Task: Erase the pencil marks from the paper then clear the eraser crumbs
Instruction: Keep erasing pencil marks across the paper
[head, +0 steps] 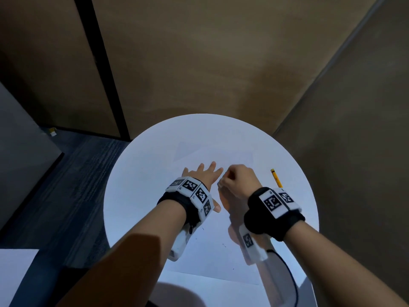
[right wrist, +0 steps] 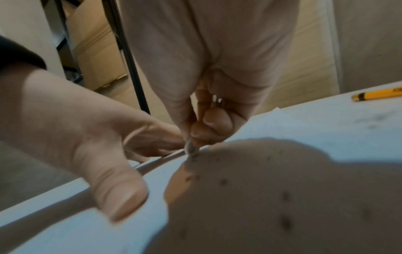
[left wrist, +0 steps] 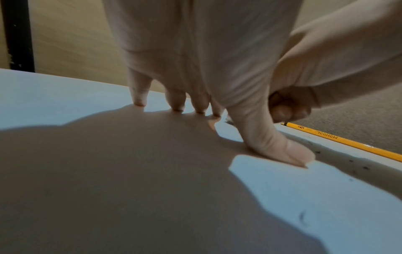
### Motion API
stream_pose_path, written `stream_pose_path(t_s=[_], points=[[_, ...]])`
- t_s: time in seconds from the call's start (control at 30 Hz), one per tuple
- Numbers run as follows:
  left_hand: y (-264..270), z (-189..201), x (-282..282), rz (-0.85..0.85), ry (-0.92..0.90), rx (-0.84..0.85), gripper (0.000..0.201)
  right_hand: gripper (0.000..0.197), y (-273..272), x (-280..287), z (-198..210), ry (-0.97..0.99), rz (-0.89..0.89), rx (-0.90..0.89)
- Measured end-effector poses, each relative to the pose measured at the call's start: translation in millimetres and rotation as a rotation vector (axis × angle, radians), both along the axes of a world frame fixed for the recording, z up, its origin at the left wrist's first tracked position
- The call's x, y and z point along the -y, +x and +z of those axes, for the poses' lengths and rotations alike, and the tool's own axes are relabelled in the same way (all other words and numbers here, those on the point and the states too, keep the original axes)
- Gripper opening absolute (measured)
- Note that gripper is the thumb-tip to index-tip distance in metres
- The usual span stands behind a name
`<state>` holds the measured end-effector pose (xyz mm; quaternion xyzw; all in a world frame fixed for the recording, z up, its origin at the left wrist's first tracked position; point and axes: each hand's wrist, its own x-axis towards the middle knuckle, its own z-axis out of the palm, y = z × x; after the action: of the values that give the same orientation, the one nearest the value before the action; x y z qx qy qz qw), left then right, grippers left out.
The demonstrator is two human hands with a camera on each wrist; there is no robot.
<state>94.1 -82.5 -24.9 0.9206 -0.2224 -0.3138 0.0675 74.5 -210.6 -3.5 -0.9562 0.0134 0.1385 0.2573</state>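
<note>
The paper (head: 212,247) lies on the desk (head: 141,173). The left hand (head: 202,175) rests flat on it, the right hand (head: 240,179) just beside, to its right. The pencil (head: 276,177) lies right of both. Crumbs (right wrist: 284,221) sit on the paper nearer the person.

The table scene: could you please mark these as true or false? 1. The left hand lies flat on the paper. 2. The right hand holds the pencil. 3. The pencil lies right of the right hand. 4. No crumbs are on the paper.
1. True: the left hand presses spread fingers on the paper.
2. False: the right hand pinches a small eraser; the pencil lies untouched on the table.
3. True.
4. False: dark crumbs dot the paper.
</note>
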Motion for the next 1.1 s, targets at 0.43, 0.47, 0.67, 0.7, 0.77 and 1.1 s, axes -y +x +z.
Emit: stream_pose_path(t_s=[0.43, 0.47, 0.67, 0.7, 0.77, 1.1], points=[[0, 2, 1, 0.014, 0.0, -0.014, 0.117, 0.005, 1, -3, -5, -0.004, 0.035, 0.016], [0, 2, 1, 0.011, 0.008, -0.017, 0.118, 0.007, -4, -1, -6, 0.006, 0.058, -0.019], [0, 0, 2, 0.008, 0.02, -0.016, 0.117, 0.013, 3, 1, 1, -0.044, 0.109, -0.141], [0, 0, 1, 0.011, 0.012, -0.013, 0.117, 0.008, 6, -2, -1, -0.018, 0.058, -0.087], [0, 3, 2, 0.014, 0.004, -0.021, 0.117, 0.01, 4, -5, -8, 0.028, -0.02, 0.001], [0, -2, 0, 0.002, 0.011, 0.001, 0.116, 0.017, -2, 3, 0, -0.028, 0.065, -0.143]])
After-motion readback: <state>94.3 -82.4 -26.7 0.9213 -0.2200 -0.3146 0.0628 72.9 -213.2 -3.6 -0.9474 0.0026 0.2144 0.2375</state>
